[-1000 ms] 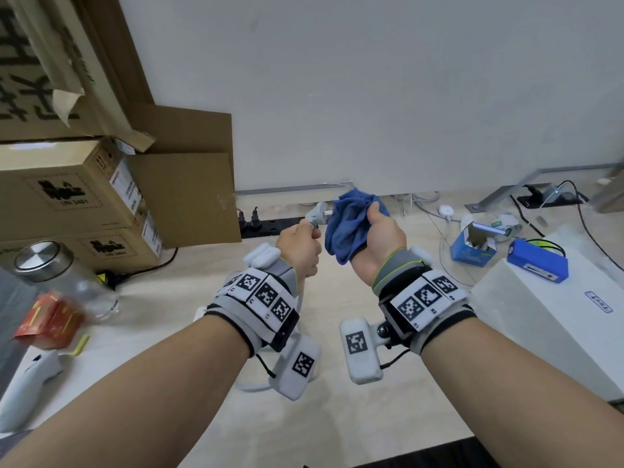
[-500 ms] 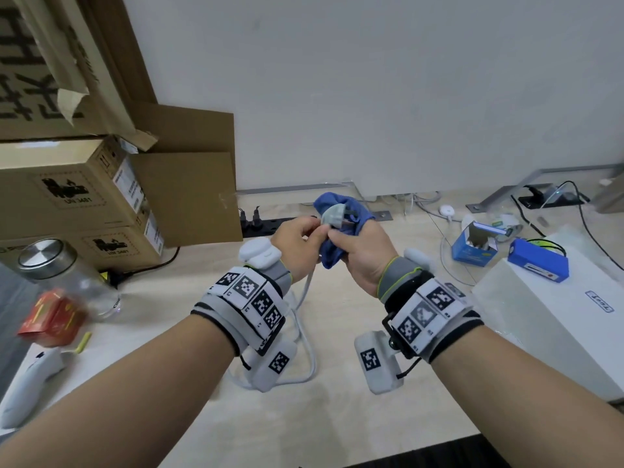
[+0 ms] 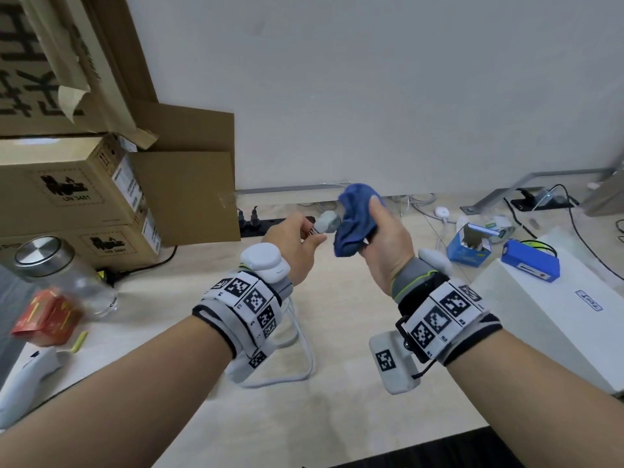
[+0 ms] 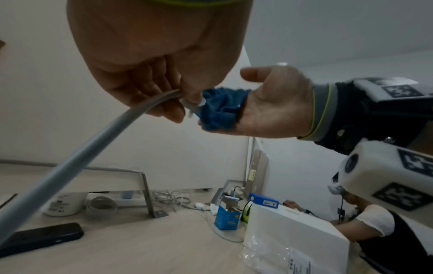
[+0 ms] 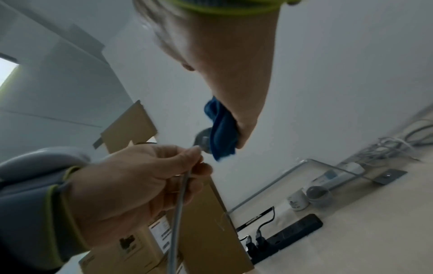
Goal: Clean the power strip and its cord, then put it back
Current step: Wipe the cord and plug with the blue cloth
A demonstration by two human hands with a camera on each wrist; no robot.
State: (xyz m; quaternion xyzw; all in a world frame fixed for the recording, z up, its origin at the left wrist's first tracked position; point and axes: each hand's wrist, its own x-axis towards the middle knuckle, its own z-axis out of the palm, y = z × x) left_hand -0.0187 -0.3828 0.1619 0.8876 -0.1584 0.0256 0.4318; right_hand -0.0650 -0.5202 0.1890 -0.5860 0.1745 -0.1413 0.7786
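Observation:
My left hand (image 3: 293,244) pinches the white cord just behind its grey-white plug (image 3: 327,221), which is raised above the table. From that hand the cord (image 3: 304,352) drops and loops on the tabletop under my left wrist. My right hand (image 3: 385,244) grips a bunched blue cloth (image 3: 354,224) right against the plug's right side. The left wrist view shows the cord (image 4: 70,163) leaving my fingers and the cloth (image 4: 220,109) at the plug's end. In the right wrist view the cloth (image 5: 222,133) overlaps the plug (image 5: 203,140). The strip's body is hidden.
Cardboard boxes (image 3: 77,197) are stacked at the left, with a glass jar (image 3: 57,271) and a red packet (image 3: 47,315) in front. A black power strip (image 3: 270,226) lies by the wall. At the right are a white box (image 3: 557,309), a blue carton (image 3: 469,248) and a blue battery (image 3: 530,261).
Half a second ago the cloth was wrapped round the plug with both hands together. Now my right hand has drawn the cloth off to the right and the plug shows bare.

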